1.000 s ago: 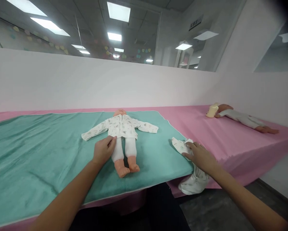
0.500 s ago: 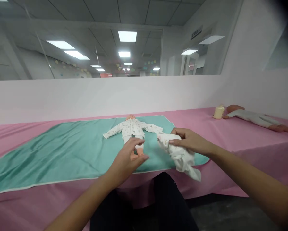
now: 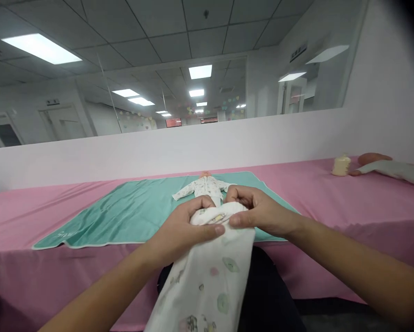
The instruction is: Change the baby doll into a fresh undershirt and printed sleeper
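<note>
Left hand (image 3: 184,226) newly on printed garment (image 3: 210,272) beside right hand (image 3: 258,214), fingers (image 3: 239,220) of both tight around it.

Two dolls: the first doll (image 3: 202,186) on the single teal mat (image 3: 124,216), the second doll (image 3: 393,168) well right of that mat. One bottle (image 3: 341,165), also right of it. One printed garment (image 3: 210,276).

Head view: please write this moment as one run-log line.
left hand: grips garment top edge | right hand: grips same edge | garment: hangs below both hands | doll: lies dressed on green mat
</note>
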The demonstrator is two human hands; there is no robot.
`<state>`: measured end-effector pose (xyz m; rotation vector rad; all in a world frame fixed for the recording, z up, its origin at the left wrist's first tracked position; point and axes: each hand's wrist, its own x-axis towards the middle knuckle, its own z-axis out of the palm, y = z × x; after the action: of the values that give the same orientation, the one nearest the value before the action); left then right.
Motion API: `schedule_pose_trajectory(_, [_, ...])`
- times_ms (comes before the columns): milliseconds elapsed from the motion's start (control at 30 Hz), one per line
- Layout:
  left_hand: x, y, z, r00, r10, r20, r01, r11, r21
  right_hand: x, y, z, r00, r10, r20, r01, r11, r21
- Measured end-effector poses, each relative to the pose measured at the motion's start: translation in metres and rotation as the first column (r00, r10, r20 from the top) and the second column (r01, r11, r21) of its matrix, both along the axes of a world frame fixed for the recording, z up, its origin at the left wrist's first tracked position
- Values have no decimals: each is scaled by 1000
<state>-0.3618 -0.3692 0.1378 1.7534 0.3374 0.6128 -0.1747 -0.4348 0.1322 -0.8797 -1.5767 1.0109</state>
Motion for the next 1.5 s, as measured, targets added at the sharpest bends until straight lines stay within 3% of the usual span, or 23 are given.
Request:
schedule_pose_trajectory(100, [1, 2, -3, 962, -68, 264, 140, 955, -262, 9, 10, -10, 982, 188, -19, -189, 977, -104])
schedule_pose_trajectory(167, [2, 8, -7, 909, -19, 416, 194, 903, -383, 19, 17, -19, 939, 342, 25, -330, 921, -208])
schedule_pose_trajectory(233, [4, 18, -15, 881, 61, 470, 189, 864, -466, 32, 23, -27, 902, 426, 66, -394, 878, -272])
schedule_pose_trajectory(300, [9, 33, -28, 887, 142, 439, 125, 841, -526, 43, 28, -34, 927, 373, 51, -351, 906, -237])
schedule_pose_trajectory(367, [16, 47, -43, 921, 207, 331, 8, 838, -545, 51, 32, -42, 972, 230, -57, -236, 958, -162])
schedule_pose_trajectory(433, [27, 56, -57, 972, 176, 158, -89, 890, -446, 54, 39, -51, 972, 57, -226, -84, 990, -113])
schedule_pose_trajectory(533, [51, 59, -75, 989, 31, -143, -49, 991, -124, 52, 52, -70, 921, -119, -370, 87, 991, -101])
schedule_pose_trajectory(600, [67, 57, -86, 956, 18, -291, -7, 999, 36, 50, 62, -84, 921, -153, -358, 120, 986, -111])
schedule_pose_trajectory(700, [81, 58, -102, 916, 120, -382, -92, 991, 93, 53, 74, -107, 929, -156, -335, 127, 986, -105])
schedule_pose_trajectory(767, [83, 62, -111, 926, 201, -318, -203, 979, 27, 58, 77, -125, 935, -116, -336, 88, 991, -96])
schedule_pose_trajectory(833, [82, 69, -119, 945, 278, -173, -301, 945, -129, 63, 75, -145, 958, -25, -287, -15, 991, -135])
schedule_pose_trajectory(900, [81, 74, -128, 929, 363, -72, -365, 867, -339, 63, 69, -165, 974, 96, -207, -150, 953, -263])
schedule_pose_trajectory(967, [82, 75, -139, 900, 416, -130, -421, 752, -508, 62, 63, -182, 968, 220, -124, -252, 876, -411])
schedule_pose_trajectory(1033, [82, 74, -150, 904, 323, -280, -427, 681, -595, 61, 60, -195, 957, 278, -88, -285, 834, -472])
schedule_pose_trajectory(1067, [82, 72, -156, 918, 213, -334, -384, 682, -622, 62, 60, -199, 964, 246, -97, -262, 846, -464])
schedule_pose_trajectory(1167, [78, 68, -172, 921, -162, -354, -115, 755, -646, 68, 69, -208, 965, 10, -263, -115, 916, -385])
schedule_pose_trajectory(1233, [76, 67, -178, 879, -302, -370, 31, 809, -587, 70, 76, -213, 930, -36, -366, -110, 922, -370])
schedule_pose_trajectory(1333, [75, 70, -179, 884, -280, -373, 49, 851, -523, 64, 83, -223, 872, -54, -486, -172, 897, -407])
schedule_pose_trajectory(1433, [76, 77, -178, 950, -159, -268, -26, 816, -577, 48, 85, -234, 768, -215, -604, -118, 879, -462])
schedule_pose_trajectory(1500, [76, 80, -179, 960, -151, -237, -23, 797, -604, 39, 86, -238, 735, -255, -628, -95, 878, -469])
